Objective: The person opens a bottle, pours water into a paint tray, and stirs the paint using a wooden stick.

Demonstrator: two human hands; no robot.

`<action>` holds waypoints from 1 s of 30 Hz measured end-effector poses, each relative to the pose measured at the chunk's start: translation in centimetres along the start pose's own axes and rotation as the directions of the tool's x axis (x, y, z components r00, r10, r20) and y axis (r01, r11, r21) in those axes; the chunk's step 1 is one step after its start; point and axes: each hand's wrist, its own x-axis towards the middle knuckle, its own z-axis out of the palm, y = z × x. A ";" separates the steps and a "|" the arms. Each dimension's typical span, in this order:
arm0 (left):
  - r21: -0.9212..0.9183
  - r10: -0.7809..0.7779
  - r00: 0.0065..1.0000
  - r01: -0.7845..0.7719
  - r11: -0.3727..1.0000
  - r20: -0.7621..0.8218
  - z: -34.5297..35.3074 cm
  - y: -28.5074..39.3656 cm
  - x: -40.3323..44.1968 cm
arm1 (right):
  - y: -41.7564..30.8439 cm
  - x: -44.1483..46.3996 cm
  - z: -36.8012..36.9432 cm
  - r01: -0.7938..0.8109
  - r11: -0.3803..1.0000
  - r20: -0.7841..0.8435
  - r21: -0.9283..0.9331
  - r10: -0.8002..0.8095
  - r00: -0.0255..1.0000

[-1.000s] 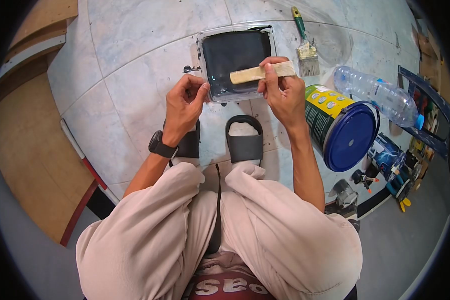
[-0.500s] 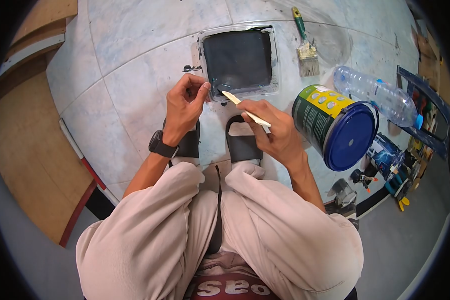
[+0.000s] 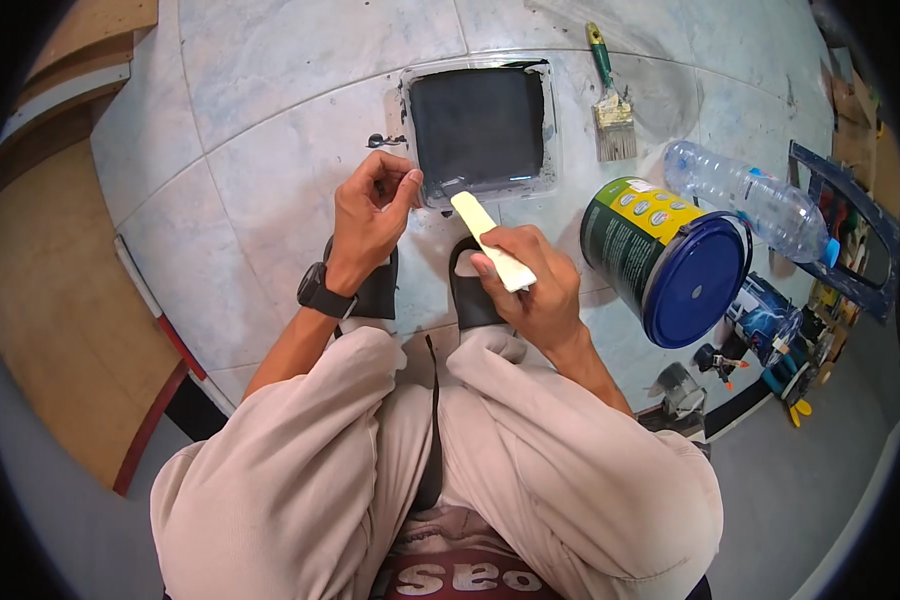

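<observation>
Tray (image 3: 555, 130) of dark liquid (image 3: 478, 122) is lying on the tiled floor (image 3: 270, 180), beyond the person's feet, its near edge facing them. The left hand (image 3: 368, 215) is closing thumb and forefinger together at the tray's near left corner; whether they are pinching the clear rim, the view is not showing. The right hand (image 3: 542, 285) is gripping a pale flat stick (image 3: 484, 228), whose far end is pointing at the near edge.

Judged from this layout, sound practice is requiring light, steady pressure at the corner, without lifting or flexing the thin wall. The stick is needing a low angle and short, slow strokes along the near edge, so that liquid is draining inward and not dripping onto the tiles.

A grey patch (image 3: 452, 188) is showing beyond the stick's end; whether it is belonging to the stick is unclear. Contact between stick and rim is not readable. The right hand's curled fingers are hiding their own undersides. Liquid depth is not showing, and dark image borders are cutting off the floor's outer edges.
</observation>
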 end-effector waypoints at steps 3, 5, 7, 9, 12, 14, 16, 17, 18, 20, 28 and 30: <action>0.002 0.001 1.000 -0.001 1.000 0.004 -0.2 -0.1 -0.1 | 0.0 0.0 0.6 0.035 0.998 -0.021 0.060 -0.034 0.999; 0.026 0.001 1.000 -0.001 1.000 0.009 -0.2 0.0 0.0 | 0.5 0.0 0.2 0.044 0.998 -0.098 -0.039 -0.048 0.994; 0.016 -0.006 1.000 0.006 1.000 0.008 -0.2 0.0 -0.1 | 0.5 0.2 -1.1 -0.095 0.994 -0.151 -0.045 0.087 0.985; 0.012 0.006 1.000 -0.006 1.000 0.008 -0.2 0.0 -0.1 | 0.5 0.4 -1.3 -0.150 0.987 -0.214 -0.059 0.135 0.968; 0.021 0.020 1.000 -0.021 1.000 0.013 -0.1 -0.2 -0.1 | -0.5 0.1 0.2 -0.068 0.998 -0.048 -0.018 0.067 0.997; 0.042 0.020 1.000 -0.021 0.999 0.018 -0.3 -0.3 0.0 | 0.4 0.1 0.0 -0.011 1.000 -0.130 -0.013 0.009 0.991; 0.051 0.055 0.998 -0.054 0.997 -0.017 -0.1 -0.2 0.0 | 0.6 0.6 -1.5 -0.310 0.951 -0.212 -0.005 0.302 0.929; 0.048 0.058 0.998 -0.057 0.997 -0.017 0.0 -0.2 0.1 | -0.1 0.6 -1.8 -0.283 0.959 -0.153 0.032 0.284 0.947; 0.030 0.055 0.998 -0.054 0.998 -0.020 0.0 -0.2 0.1 | 0.5 0.5 -1.0 -0.066 0.996 -0.150 -0.054 0.057 0.987; 0.013 0.049 0.998 -0.049 0.999 -0.024 0.1 -0.2 0.1 | -0.5 0.0 0.1 -0.114 0.993 -0.024 -0.015 0.114 0.993; 0.004 0.033 0.999 -0.033 0.999 -0.013 0.0 0.0 0.0 | -0.1 0.5 0.8 -0.011 1.000 -0.086 -0.027 0.009 0.996; -0.012 0.037 0.999 -0.037 0.999 -0.018 0.1 -0.2 0.2 | 0.3 0.5 0.1 -0.047 0.997 -0.131 -0.054 0.040 0.991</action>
